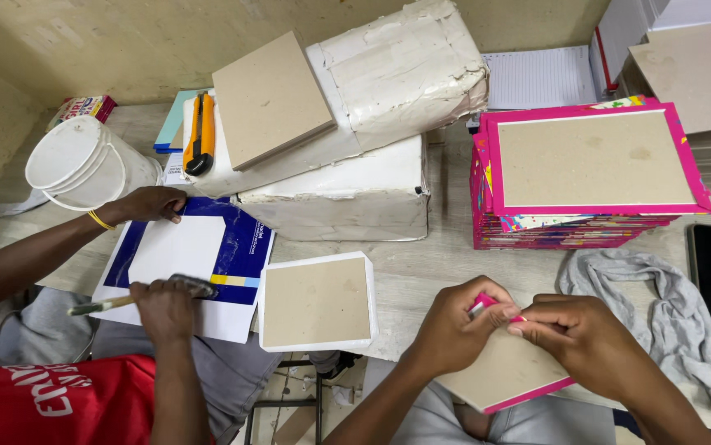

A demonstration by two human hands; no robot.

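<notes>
Both hands pinch the pink paper edge of a cardboard cover (508, 375) at its upper corner: the left hand (454, 330) has its fingers curled and pressed together on the pink flap, and the right hand (578, 334) presses its fingertips onto the same fold from the other side. This cover juts out over the near edge of the desk (421, 268), above the person's lap.

Toward the desk's right side, a stack of pink-bordered covers (590, 177) stands, with a grey cloth (660, 297) lying just in front of it. A white-edged board (318, 302) lies at the near edge, left of the hands.

Further left, a co-worker in a red shirt holds a brush (145, 295) over a blue and white sheet (195, 255), the other hand steadying it. A white bucket (84, 165) sits near the left edge, and an orange utility knife (200, 132) rests on white wrapped bundles (388, 99) at the back.
</notes>
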